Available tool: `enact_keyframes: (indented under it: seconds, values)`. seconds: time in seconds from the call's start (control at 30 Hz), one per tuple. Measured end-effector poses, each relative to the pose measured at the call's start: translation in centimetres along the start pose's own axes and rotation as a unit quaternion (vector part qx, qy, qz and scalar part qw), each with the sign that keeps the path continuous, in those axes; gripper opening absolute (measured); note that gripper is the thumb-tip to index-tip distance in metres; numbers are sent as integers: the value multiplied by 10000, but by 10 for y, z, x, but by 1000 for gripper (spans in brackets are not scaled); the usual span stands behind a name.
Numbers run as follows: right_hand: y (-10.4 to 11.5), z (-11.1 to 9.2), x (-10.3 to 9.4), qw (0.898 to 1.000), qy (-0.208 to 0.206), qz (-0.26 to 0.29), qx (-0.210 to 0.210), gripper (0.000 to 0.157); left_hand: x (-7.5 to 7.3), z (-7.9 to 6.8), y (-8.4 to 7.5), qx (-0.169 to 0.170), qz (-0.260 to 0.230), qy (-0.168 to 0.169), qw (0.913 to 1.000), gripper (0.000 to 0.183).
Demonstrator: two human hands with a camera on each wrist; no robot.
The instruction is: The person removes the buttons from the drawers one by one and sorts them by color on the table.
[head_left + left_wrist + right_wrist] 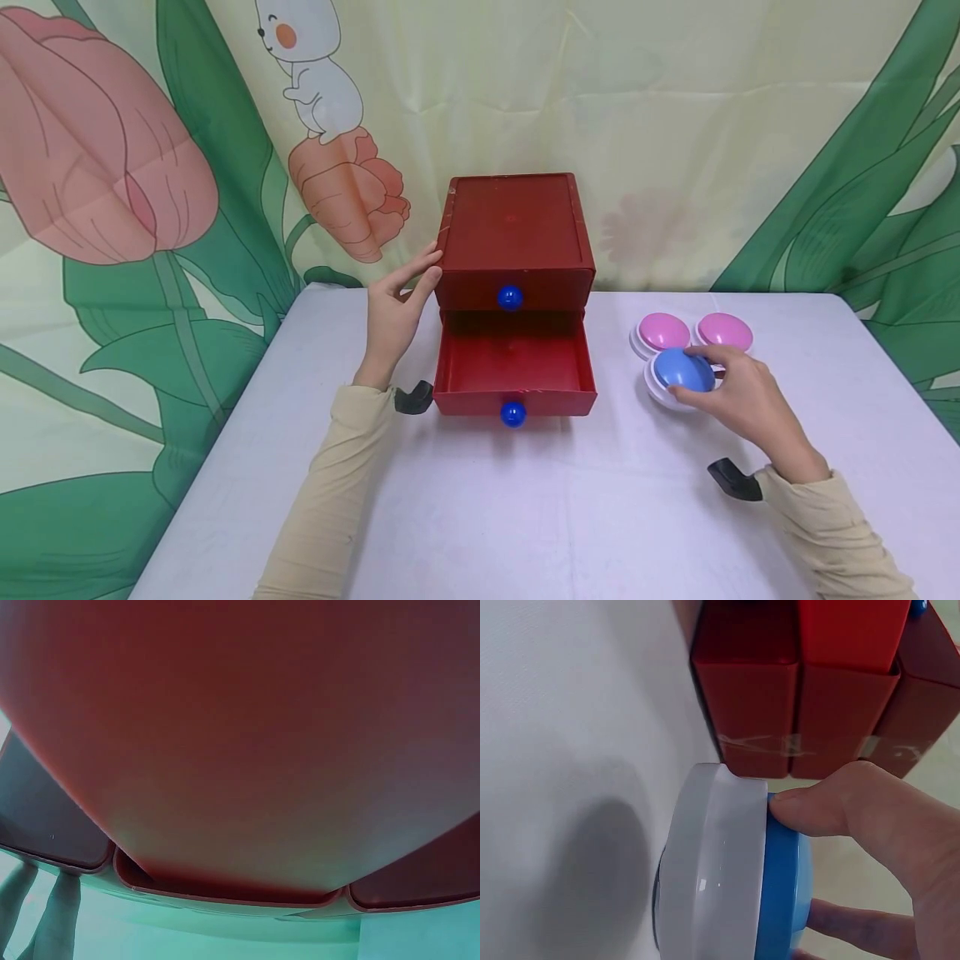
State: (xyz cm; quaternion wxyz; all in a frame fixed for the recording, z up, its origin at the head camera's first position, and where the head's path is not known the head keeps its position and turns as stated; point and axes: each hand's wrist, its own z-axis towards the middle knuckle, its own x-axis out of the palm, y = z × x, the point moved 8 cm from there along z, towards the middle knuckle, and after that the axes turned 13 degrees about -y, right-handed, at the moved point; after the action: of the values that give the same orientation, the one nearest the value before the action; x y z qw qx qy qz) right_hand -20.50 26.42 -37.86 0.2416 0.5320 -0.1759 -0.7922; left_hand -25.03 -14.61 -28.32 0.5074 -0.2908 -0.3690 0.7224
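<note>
A red drawer cabinet (513, 221) has a drawer (515, 403) pulled out below its top one. Nothing lies inside the pulled-out drawer. My left hand (395, 312) touches the cabinet's upper left side with fairly straight fingers; two of them show at the lower left corner of the left wrist view. Between right thumb and fingers, my right hand (742, 400) grips a round push button with a blue dome (684, 370) and a white base (716, 877). A separate shadow shows beside that base in the right wrist view.
Two pink-domed push buttons (664, 332) stand side by side just behind the blue one. Round blue knobs (510, 297) stick out from the drawer fronts. A printed curtain (487, 100) hangs behind the white table (480, 508).
</note>
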Motion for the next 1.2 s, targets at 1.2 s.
enact_keyframes:
  seconds: [1.2]
  values:
    - [-24,-4,21,9986,490,-101,192,63,0,0,0,-14,8,31,10000,33]
